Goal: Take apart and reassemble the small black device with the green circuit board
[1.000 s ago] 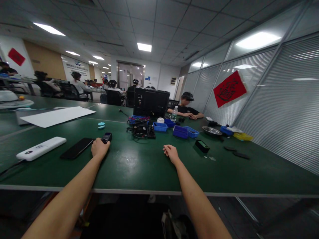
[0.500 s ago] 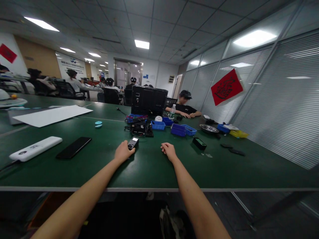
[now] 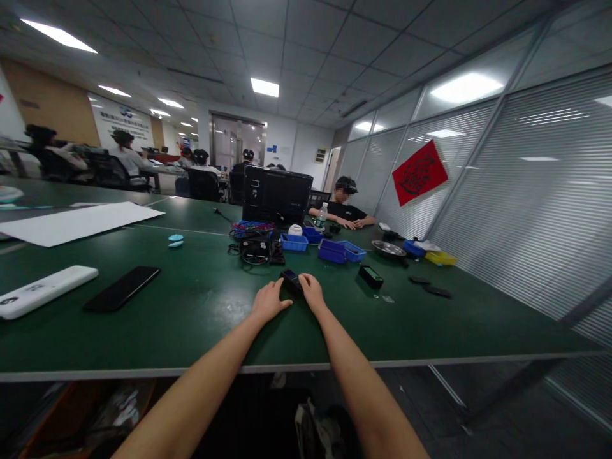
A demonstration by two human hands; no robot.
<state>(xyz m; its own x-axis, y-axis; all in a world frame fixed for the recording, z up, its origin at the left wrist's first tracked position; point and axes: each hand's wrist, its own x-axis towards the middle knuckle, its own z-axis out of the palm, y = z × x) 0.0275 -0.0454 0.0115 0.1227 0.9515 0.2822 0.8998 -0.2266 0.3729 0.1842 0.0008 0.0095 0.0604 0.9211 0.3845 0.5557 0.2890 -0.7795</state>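
Hiding part of a black device [image 3: 291, 280], right hand [image 3: 312, 292], grip unclear, beside left hand [image 3: 269, 301], thumb spread.

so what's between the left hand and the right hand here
In the head view, a small dark handheld device sits between the fingers of the left hand and right hand; nearer the wrists, green tabletop shows between them.

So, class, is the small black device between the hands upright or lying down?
Lying down: the small black device has its screen side facing up, its body stretched low along the green tabletop.
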